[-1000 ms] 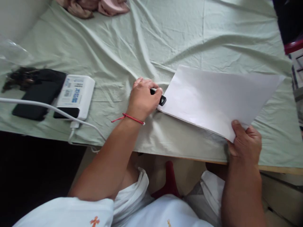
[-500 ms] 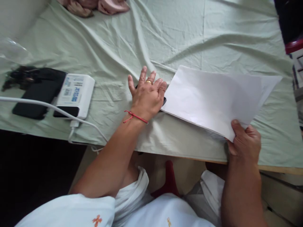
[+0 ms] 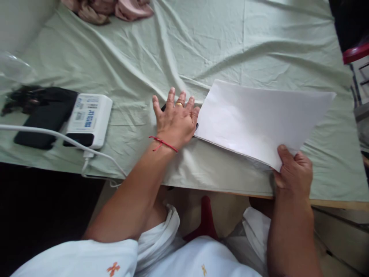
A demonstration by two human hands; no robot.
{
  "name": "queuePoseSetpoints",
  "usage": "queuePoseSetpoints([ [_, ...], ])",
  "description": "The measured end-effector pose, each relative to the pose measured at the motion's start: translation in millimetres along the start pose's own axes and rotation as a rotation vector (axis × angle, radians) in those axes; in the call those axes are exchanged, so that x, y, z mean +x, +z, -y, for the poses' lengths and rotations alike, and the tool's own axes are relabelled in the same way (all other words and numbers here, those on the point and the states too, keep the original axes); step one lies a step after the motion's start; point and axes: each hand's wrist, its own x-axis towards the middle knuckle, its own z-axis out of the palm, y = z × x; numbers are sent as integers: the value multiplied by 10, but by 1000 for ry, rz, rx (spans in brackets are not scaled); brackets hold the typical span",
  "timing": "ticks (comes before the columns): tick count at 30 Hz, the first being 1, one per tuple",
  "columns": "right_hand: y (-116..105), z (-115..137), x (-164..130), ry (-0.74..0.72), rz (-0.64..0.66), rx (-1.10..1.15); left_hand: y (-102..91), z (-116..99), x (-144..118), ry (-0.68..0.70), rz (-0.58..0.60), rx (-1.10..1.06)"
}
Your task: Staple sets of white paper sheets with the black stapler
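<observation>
While the right hand (image 3: 294, 167) grips the near corner of the white papers (image 3: 253, 119), thumb on top, the left hand (image 3: 177, 119) lies spread, palm down, over a mostly hidden black tool (image 3: 163, 108), with the papers just to its right. Pressing seems the step in hand, probably calling next for steady papers; a second ago, that left hand was curled around the tool.

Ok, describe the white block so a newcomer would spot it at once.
On the pale green cloth, look left of the left hand. Beside a flat black object lies the white block, a white cable crossing its near end. Its blue-printed white face sets it apart from that object and the dark tangle farther left.
</observation>
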Motion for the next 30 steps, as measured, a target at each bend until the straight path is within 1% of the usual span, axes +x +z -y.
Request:
queuePoseSetpoints([
  [4,-28,-60,30,-35,-2,38,1,-36,-25,-17,6,20],
  [8,-64,-114,51,-67,31,12,26,-36,-29,-15,-25,-15],
  [12,-81,-148,51,-92,31,11,21,-27,-37,-18,-48,-30],
  [14,-82,-158,51,-93,33,7,7,27,-20,-31,-70,-41],
  [17,-99,-162,72,-104,22,7,-19,210,57,-70,-133,-84],
  [19,-129,-147,102,-101,5,27,-42,345,120,-90,-208,-156],
  [21,-173,-115,138,-91,-12,53,-74,408,151,-46,-299,-267],
  [23,-222,-67,173,-73,-39,71,-106,350,119,52,-381,-374],
  [24,-247,-40,188,-61,-58,80,-118,279,78,105,-419,-425],
  [25,-269,-14,202,-47,-76,92,-124,190,25,142,-428,-474],
  [26,-291,10,215,-34,-90,106,-123,92,-35,166,-408,-523],
  [28,-334,44,240,-29,-104,138,-99,-92,-150,186,-328,-632],
  [30,-379,54,267,-48,-106,162,-56,-220,-231,147,-203,-762],
])
